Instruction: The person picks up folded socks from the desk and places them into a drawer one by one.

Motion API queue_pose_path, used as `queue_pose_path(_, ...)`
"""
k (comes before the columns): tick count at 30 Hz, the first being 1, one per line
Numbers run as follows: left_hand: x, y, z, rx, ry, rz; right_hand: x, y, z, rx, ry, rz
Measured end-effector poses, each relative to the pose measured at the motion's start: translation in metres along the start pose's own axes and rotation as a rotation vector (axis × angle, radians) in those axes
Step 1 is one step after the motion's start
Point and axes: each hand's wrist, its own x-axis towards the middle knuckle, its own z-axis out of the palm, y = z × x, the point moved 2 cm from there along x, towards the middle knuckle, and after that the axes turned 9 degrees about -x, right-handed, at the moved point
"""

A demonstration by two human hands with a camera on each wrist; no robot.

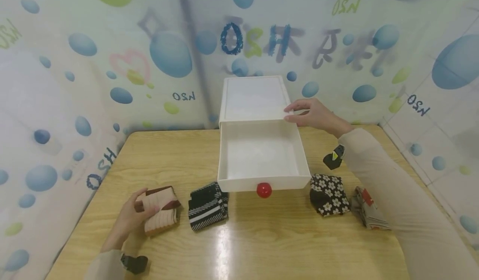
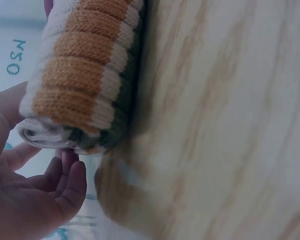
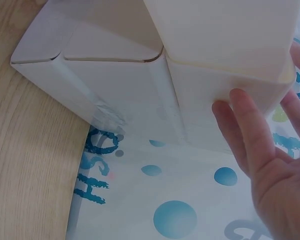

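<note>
My left hand [image 1: 129,217] grips a folded pair of cream socks [image 1: 161,218] with maroon parts at the left of the table. In the left wrist view the rolled socks [image 2: 72,65] show ribbed knit with orange-brown bands and a green strip. With extended fingers, my right hand [image 1: 312,113] touches the upper right front corner of a white box [image 1: 254,99]. Its drawer [image 1: 239,184] is pulled out and has a red round knob [image 1: 264,190]. The right wrist view shows fingertips [image 3: 238,95] against the box's side [image 3: 200,100].
Dark striped folded socks [image 1: 208,207] lie between the left hand and the drawer. Right of the drawer are black socks with white flowers [image 1: 329,195] and a grey folded pair [image 1: 370,211] with red, partly behind the right sleeve. Patterned walls surround the wooden table [image 1: 269,238].
</note>
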Motion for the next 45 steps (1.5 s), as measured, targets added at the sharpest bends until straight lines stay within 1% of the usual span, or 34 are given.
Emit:
queue_pose_path(4, -0.001, 0.001, 0.000, -0.011, -0.001, -0.029, 0.000, 0.000, 0.000, -0.003, 0.001, -0.001)
queue_pose_path(6, -0.001, 0.002, 0.001, -0.010, -0.012, -0.054, 0.000, 0.000, 0.000, -0.003, 0.001, -0.004)
queue_pose_path(11, -0.002, 0.007, 0.001, 0.039, -0.048, -0.090, 0.000, 0.001, 0.000, 0.003, 0.001, -0.010)
queue_pose_path(13, -0.002, 0.008, 0.001, 0.047, -0.055, -0.083, 0.000, 0.000, 0.000, 0.005, -0.001, -0.014)
queue_pose_path(17, -0.005, 0.009, 0.002, 0.027, -0.063, -0.051, 0.000, -0.001, -0.001, 0.010, -0.005, -0.024)
queue_pose_path(21, -0.006, 0.010, 0.003, 0.008, -0.062, -0.028, 0.000, -0.001, -0.002, 0.002, -0.001, -0.024)
queue_pose_path(26, -0.007, 0.011, 0.004, 0.008, -0.047, -0.013, 0.000, 0.000, -0.001, 0.014, -0.003, -0.024)
queue_pose_path(33, -0.008, 0.014, 0.001, 0.015, -0.053, 0.035, 0.000, -0.001, -0.001, 0.011, -0.002, -0.021)
queue_pose_path(38, -0.008, 0.014, -0.002, 0.026, -0.051, 0.049, 0.000, 0.000, -0.001, 0.007, 0.000, -0.020)
queue_pose_path(45, -0.010, 0.015, -0.004, -0.042, -0.041, 0.063, -0.001, -0.001, -0.001, 0.010, -0.002, -0.017)
